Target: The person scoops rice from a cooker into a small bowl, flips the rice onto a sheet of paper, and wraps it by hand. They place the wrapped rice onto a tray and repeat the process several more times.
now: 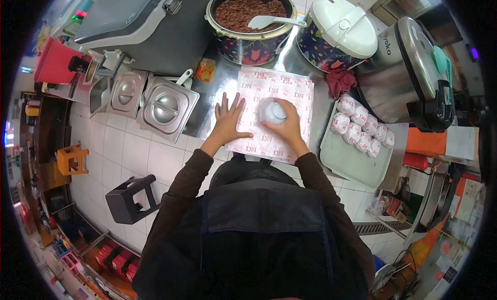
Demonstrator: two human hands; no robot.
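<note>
A stack of printed wrapping paper with red lettering lies on the steel table in front of me. My left hand rests flat on its left side, fingers spread and nothing held. My right hand is wrapped round a whitish cup, set down on the paper right of the middle. What the cup contains, if anything, I cannot make out. Behind the paper, a patterned pot holds reddish-brown rice, with a white rice paddle across its rim.
On the right, a tray carries several paper-wrapped balls. A white-lidded pot, dark red cloth and large steel cooker stand behind it. Lidded steel pans are at left; a black stool stands on the floor.
</note>
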